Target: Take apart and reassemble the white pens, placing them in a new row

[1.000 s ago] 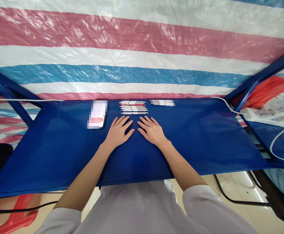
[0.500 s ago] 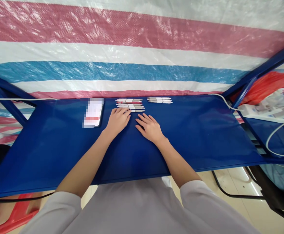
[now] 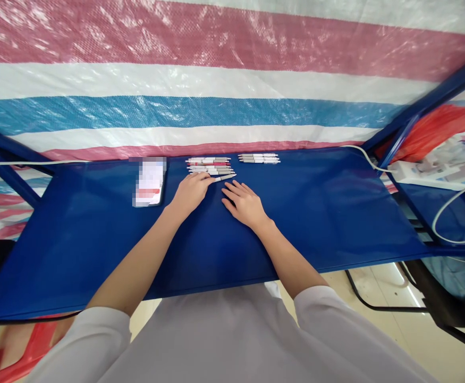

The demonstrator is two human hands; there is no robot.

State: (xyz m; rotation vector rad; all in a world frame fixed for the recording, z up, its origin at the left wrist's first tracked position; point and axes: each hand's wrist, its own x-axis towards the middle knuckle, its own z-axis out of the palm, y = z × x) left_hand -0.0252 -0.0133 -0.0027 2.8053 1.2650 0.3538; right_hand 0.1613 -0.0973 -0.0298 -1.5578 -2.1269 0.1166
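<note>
My left hand is closed on a white pen, whose tip end sticks out to the right and tilts slightly up. Just beyond lies a row of several pens, white and grey with a red one among them. To the right of that row sits a smaller group of white and grey pens. My right hand lies palm down on the blue tabletop, fingers spread and holding nothing, close to the tip of the held pen.
A phone with a lit, blurred screen lies left of the pens. Striped plastic sheeting hangs behind the table. At the right are a white power strip, a red plastic bag and a white cable. A blue frame bounds that side.
The nearest pen, which lay level with the row, is now angled and pulled slightly away from it in my left hand. My right hand stays nearly in place. The view has shifted slightly.
</note>
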